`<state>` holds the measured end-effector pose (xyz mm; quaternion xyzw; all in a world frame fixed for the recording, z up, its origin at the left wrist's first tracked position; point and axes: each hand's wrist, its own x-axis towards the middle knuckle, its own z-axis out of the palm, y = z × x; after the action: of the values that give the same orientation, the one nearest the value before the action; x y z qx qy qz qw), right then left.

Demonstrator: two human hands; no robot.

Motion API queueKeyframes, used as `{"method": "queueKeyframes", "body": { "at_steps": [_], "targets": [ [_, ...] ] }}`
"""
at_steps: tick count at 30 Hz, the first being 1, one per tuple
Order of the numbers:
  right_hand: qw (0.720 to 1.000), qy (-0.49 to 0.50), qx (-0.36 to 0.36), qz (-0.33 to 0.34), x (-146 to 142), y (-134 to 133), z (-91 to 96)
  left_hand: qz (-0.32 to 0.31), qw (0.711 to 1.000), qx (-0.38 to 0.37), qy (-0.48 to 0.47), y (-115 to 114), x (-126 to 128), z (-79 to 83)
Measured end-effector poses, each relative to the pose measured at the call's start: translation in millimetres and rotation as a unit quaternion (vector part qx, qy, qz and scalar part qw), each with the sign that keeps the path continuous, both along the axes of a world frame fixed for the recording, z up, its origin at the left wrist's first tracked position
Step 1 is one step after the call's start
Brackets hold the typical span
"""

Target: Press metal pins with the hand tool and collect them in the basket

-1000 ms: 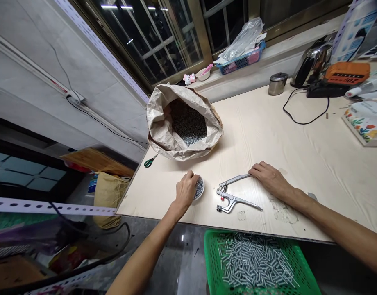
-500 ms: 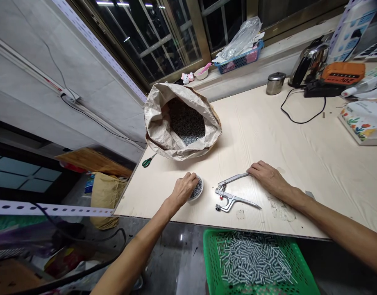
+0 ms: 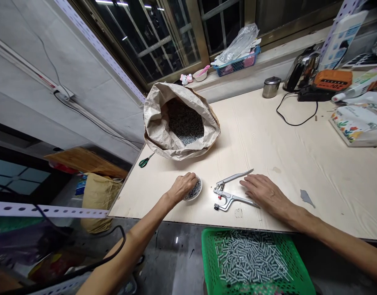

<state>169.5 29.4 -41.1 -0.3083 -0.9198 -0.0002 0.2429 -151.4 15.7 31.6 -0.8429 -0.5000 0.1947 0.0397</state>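
My left hand (image 3: 182, 188) is at the rim of a small round white bowl (image 3: 200, 192) of small metal screws or rivets. Its fingers are curled together over the bowl's near side, and whatever they hold is hidden. Silver snap pliers (image 3: 228, 196) lie on the table with their handles spread. Over the tip of the lower handle is my right hand (image 3: 266, 194), fingers stretched out and holding nothing. Behind the bowl stands an open paper sack (image 3: 157, 123), its mouth rolled back, with a mass of small dark metal pieces (image 3: 188, 125) inside.
Below the table's front edge sits a green plastic basket (image 3: 208, 262) full of silver screw-like pieces (image 3: 253, 258). Green-handled scissors (image 3: 144, 162) lie left of the sack. At the back right are a metal canister (image 3: 271, 87), a kettle (image 3: 302, 67), an orange battery (image 3: 332, 79) and a tissue pack (image 3: 357, 123).
My right hand has left the end of the pliers' upper handle and moved down toward the lower one, its fingers straightening. My left hand stays at the bowl. The view has shifted slightly.
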Motion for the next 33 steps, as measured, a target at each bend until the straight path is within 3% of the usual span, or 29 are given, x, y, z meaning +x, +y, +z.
{"method": "queueKeyframes", "body": {
  "at_steps": [4,8,13,17,25,33],
  "targets": [
    [0.999,0.047,-0.009,0.009,2.8,-22.7,-2.8,0.053,0.995,0.036,-0.072,-9.1,0.3,0.6],
    [0.995,0.093,-0.030,0.008,6.4,-41.2,-11.1,0.175,0.967,0.096,-0.158,-31.5,9.1,2.2],
    [0.991,0.113,-0.072,-0.003,7.9,-51.5,-19.3,0.260,0.948,0.061,-0.174,-53.8,20.3,1.9],
    [0.988,0.120,-0.095,-0.010,8.8,-53.1,-19.4,0.264,0.949,0.047,-0.164,-61.4,19.7,0.3],
    [0.989,0.122,-0.079,-0.011,7.3,-51.7,-16.1,0.204,0.967,0.027,-0.147,-68.3,15.1,1.0],
    [0.990,0.119,-0.074,-0.007,7.2,-52.0,-18.0,0.210,0.934,0.034,-0.289,-65.3,-1.8,-7.8]
  ]
}}
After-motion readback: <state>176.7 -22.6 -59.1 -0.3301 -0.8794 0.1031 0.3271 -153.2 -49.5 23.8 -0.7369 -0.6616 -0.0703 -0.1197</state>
